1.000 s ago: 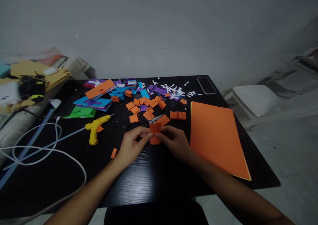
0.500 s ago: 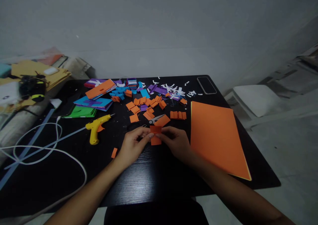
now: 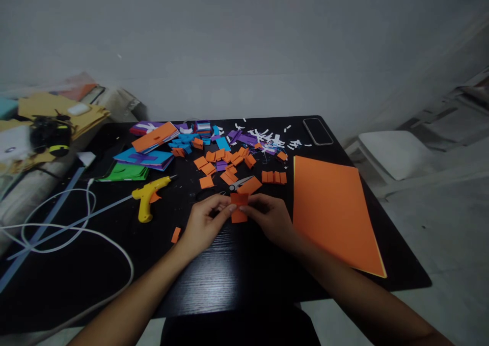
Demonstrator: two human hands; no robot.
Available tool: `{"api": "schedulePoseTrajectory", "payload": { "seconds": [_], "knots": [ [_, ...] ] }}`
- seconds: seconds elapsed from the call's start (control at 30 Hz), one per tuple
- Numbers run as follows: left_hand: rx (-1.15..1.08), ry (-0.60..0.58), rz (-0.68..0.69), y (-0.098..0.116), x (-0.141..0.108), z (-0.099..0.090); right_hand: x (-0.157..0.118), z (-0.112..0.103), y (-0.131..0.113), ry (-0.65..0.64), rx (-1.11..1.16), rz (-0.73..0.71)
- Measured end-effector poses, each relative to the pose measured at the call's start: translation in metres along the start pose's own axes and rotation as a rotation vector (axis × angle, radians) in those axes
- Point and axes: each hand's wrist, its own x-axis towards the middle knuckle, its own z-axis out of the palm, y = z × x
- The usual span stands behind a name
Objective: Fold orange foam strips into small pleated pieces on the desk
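A small folded piece of orange paper is pinched between my two hands above the black table. My left hand grips its left edge with thumb and fingers. On its right edge, the thumb and fingers of my right hand are closed the same way. A crease runs across the paper at thumb height. Just beyond lie scissors, partly hidden by my hands, and a flat orange piece. Several small orange folded pieces are scattered further back.
A yellow glue gun lies to the left, near a looping white cable. Large orange sheets are stacked on the right. At the back are a phone, white paper scraps and a green folded paper.
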Motion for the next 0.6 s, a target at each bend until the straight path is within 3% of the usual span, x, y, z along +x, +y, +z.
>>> {"api": "schedulePoseTrajectory", "payload": {
  "seconds": [0.23, 0.6],
  "knots": [
    [-0.015, 0.004, -0.009, -0.0018, -0.0006, -0.0005, 0.0006, -0.0002, -0.0026, -0.038, 0.061, 0.015],
    [-0.015, -0.001, 0.015, -0.0013, -0.001, 0.0014, -0.0014, -0.0011, -0.0041, -0.033, -0.063, -0.063]
  ]
}}
